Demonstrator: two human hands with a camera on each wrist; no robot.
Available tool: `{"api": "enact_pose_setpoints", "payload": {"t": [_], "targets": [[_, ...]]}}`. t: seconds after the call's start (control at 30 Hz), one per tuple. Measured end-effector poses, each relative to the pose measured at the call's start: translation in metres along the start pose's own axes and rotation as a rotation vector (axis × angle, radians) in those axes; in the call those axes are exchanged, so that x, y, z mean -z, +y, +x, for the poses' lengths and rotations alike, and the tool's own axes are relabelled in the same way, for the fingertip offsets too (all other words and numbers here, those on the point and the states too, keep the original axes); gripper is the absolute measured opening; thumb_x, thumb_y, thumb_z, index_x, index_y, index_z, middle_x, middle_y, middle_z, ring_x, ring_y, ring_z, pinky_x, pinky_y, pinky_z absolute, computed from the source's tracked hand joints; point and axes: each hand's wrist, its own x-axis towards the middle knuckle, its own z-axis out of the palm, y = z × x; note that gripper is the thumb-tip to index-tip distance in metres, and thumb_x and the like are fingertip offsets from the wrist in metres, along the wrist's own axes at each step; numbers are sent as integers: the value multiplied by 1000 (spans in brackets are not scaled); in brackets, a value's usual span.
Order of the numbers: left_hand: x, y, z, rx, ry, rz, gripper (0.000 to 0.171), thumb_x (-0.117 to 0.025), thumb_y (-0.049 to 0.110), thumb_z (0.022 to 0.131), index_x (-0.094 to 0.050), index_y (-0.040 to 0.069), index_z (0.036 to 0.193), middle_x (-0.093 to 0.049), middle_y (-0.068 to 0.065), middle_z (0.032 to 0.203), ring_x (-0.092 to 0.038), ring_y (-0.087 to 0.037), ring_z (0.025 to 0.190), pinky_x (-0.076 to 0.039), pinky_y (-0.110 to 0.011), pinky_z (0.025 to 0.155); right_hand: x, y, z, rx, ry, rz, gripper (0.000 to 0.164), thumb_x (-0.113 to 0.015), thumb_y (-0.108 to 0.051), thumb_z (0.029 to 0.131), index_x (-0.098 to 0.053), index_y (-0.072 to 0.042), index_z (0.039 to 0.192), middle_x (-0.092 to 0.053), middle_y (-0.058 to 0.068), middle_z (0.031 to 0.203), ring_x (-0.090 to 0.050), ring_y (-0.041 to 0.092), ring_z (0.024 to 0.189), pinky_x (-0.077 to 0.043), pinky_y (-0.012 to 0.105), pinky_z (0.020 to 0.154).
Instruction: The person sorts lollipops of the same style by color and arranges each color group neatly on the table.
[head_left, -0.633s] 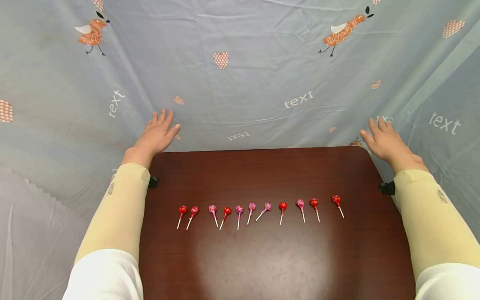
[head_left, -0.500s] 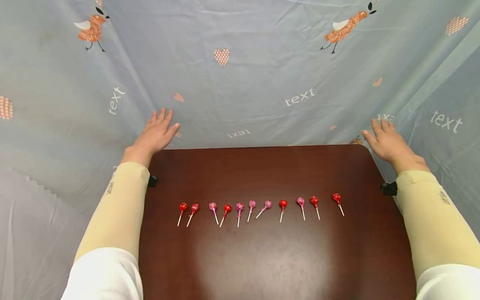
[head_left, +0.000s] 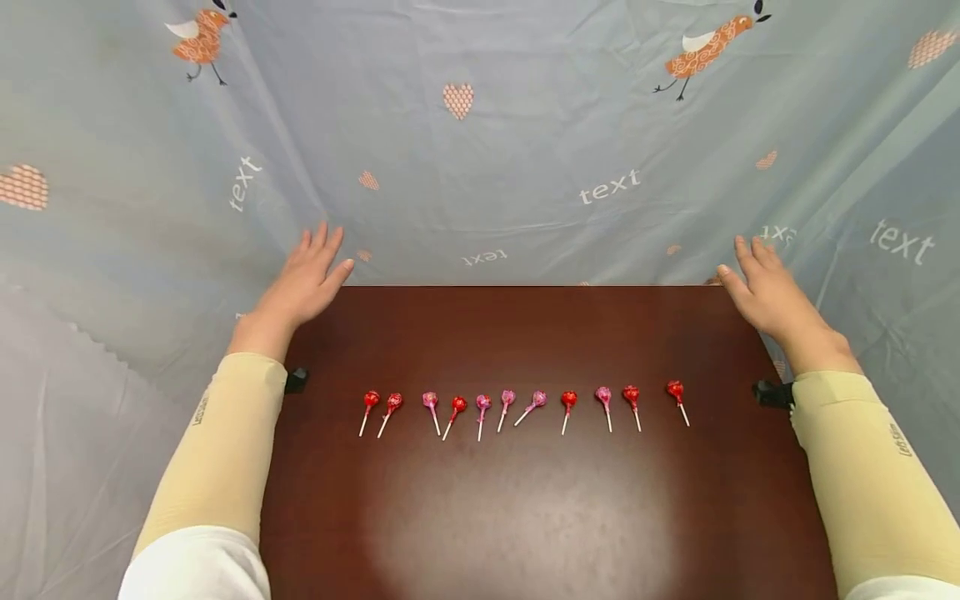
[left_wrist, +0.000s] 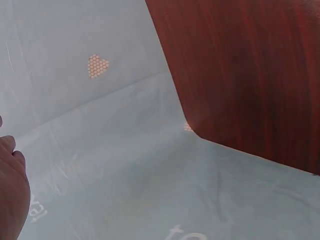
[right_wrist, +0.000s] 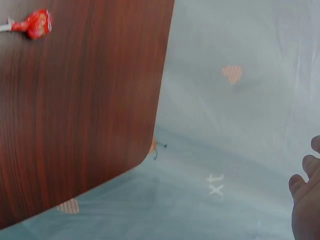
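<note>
My left hand (head_left: 303, 282) and right hand (head_left: 771, 296) just drew back slightly: fingers straight, thumbs apart, empty. Wrapped lollipops (head_left: 483, 402) untouched.

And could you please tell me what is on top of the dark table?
Eleven wrapped lollipops, six red and five pinkish, lie in a row on the table. The left sleeve and right sleeve cover parts of its side edges; anything there is hidden.

The head view's bottom edge cuts off the table (head_left: 315, 517), the lollipop wrappers (head_left: 569, 397) too small to read
</note>
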Motion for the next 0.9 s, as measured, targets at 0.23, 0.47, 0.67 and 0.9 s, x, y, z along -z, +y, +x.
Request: {"api": "enact_pose_setpoints", "payload": {"t": [0.23, 0.47, 0.67, 0.9], "targets": [[-17, -5, -26, -14, 36, -75, 68, -31, 54, 105, -4, 25, 160, 3, -7, 165, 8, -32, 149, -4, -61, 113, -16, -15, -11, 23, 13, 50, 73, -24, -53, 105, 4, -10, 158, 12, 23, 161, 15, 42, 145, 0, 65, 111], [-41, -13, -50, -18, 64, -132, 65, -36, 50, 105, -18, 19, 160, -15, -13, 163, -10, -42, 147, -11, -63, 111, -40, -25, -20, 53, 58, 80, 71, -29, -51, 106, -5, -12, 160, -1, 23, 162, 0, 43, 147, -8, 66, 110], [-67, -25, -69, -8, 89, -191, 61, -41, 46, 105, -31, 15, 156, -37, -20, 152, -28, -44, 139, -22, -63, 106, -74, -36, -25, 113, 118, 106, 65, -36, -45, 107, -19, -11, 159, -25, 24, 157, -20, 45, 143, -18, 63, 109], [-93, -35, -88, 19, 71, -228, 59, -46, 45, 104, -37, 15, 154, -50, -20, 140, -36, -43, 133, -28, -62, 103, -126, -67, -29, 149, 121, 155, 62, -39, -47, 106, -29, -13, 157, -36, 21, 152, -31, 42, 139, -25, 62, 107]]}}
